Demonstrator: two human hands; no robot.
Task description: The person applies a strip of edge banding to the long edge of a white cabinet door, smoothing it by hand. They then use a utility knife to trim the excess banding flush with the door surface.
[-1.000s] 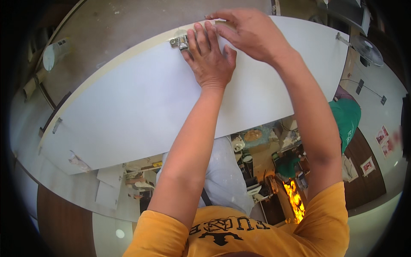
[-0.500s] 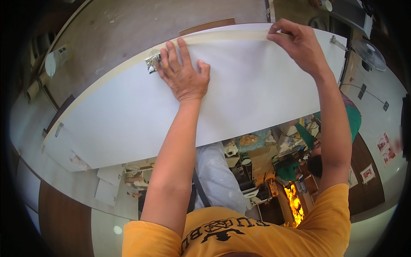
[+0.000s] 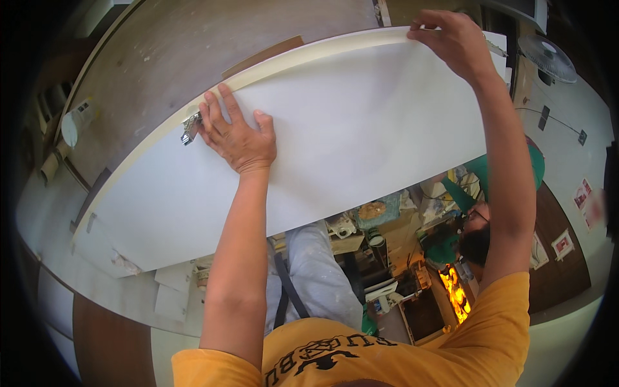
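The step in hand appears to be laying a cream strip of tape [image 3: 322,51] along the far edge of a large white panel [image 3: 342,135]. The panel lies crosswise in front of the person.

Left hand [image 3: 242,138]: palm down on the panel, fingers spread, thumb out to the right, gripping nothing. The fingertips rest at the tape. A metal hinge [image 3: 188,128] sits at the little-finger side; whether the finger touches it cannot be told.

Right hand [image 3: 453,45]: thumb and fingers pinched together on the tape, at the right-hand part of the far edge.

Next move, as judged: it calls for steady tension from the right hand, the tape aligned with the panel edge, and firm pressure from the left fingers along its length.

Orientation: the long axis of the tape follows the far edge, from lower left to upper right in view, and its pinched part points right. The panel's long axis runs the same way; the lens bends its edge into a curve.
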